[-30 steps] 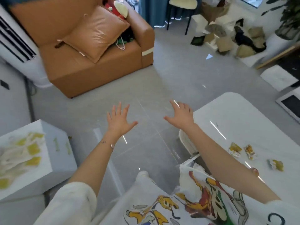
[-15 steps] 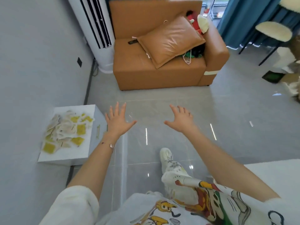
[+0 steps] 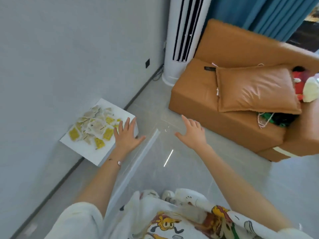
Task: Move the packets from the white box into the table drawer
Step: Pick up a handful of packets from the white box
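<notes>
Surroundings: grey glossy tiled floor (image 3: 189, 178) with streaks of reflected light, and a plain grey wall (image 3: 69, 49) with a dark skirting line. A tall white cylindrical air-conditioner tower (image 3: 183, 37) with black vertical slots stands at the wall's far end. A tan leather sofa (image 3: 215, 107), blocky and smooth, sits just beside it. On the sofa seat lies a square tan leather cushion (image 3: 255, 90), creased and shiny, with a red-and-white plush toy (image 3: 307, 87) at the sofa's right edge. Blue pleated curtain (image 3: 276, 18) hangs behind the sofa.

Task items: flat-topped white square box (image 3: 89, 152) on the floor, one edge against the wall base. Small flat crinkled packets (image 3: 94, 129), yellow and off-white, are heaped on its top toward the far-left side; count unreadable through blur.

Left hand (image 3: 126, 135): released, fingers spread and straight, palm down, holding nothing. It overlaps the box's right edge and hides that corner. Whether it touches cannot be told.

Right hand (image 3: 191, 133): likewise released, fingers splayed, empty, over bare floor between box and sofa.

Thin bracelet (image 3: 119, 163) with a pale bead on the left wrist. White shoes (image 3: 155, 195) and a cartoon-print white shirt (image 3: 172, 225) at the lower edge.
</notes>
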Motion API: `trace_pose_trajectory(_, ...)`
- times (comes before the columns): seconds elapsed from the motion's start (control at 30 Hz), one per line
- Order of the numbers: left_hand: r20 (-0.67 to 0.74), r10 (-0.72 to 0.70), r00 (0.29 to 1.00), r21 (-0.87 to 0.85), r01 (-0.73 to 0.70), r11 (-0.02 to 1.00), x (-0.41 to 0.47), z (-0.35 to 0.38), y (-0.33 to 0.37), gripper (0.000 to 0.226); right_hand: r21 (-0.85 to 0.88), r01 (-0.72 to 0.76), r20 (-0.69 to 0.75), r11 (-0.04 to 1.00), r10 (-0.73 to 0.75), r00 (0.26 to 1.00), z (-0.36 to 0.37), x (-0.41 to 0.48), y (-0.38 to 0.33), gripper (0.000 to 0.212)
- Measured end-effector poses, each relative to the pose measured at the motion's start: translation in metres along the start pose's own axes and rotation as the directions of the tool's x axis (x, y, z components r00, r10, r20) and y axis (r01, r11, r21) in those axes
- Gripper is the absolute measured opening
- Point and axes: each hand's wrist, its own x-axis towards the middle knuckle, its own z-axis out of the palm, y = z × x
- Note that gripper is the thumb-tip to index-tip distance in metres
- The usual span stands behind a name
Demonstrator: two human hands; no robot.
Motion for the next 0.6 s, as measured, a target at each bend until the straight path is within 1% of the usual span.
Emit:
trace_pose_trajectory(0.13,-0.091,-0.172,0.981,-0.044,0.168,0.985,0.019,-0.014,-0.04,0.088,-0.009,0.122,0.05,0.993,-0.121,0.991,-0.005,0.066,-0.038,0.08)
trace_pose_trajectory(0.27,-0.155,-0.364,0.919,-0.127,0.346,0.929,0.044,-0.032,-0.084,0.091,-0.049,0.283,0.105,0.958,-0.277,0.955,-0.006,0.132,-0.103,0.082)
trace_pose_trajectory(0.37,-0.225,-0.432,0.873,-0.145,0.408,0.901,0.067,-0.047,-0.122,0.091,-0.093,0.407,0.113,0.909,-0.396,0.911,-0.003,0.177,-0.159,0.083)
trace_pose_trajectory(0.43,-0.232,-0.474,0.849,-0.149,0.451,0.88,0.085,-0.056,-0.153,0.09,-0.11,0.462,0.122,0.88,-0.45,0.885,0.003,0.205,-0.194,0.084)
trace_pose_trajectory(0.6,-0.208,-0.544,0.813,-0.129,0.529,0.839,0.108,-0.07,-0.205,0.091,-0.144,0.501,0.184,0.853,-0.474,0.861,0.019,0.247,-0.249,0.088)
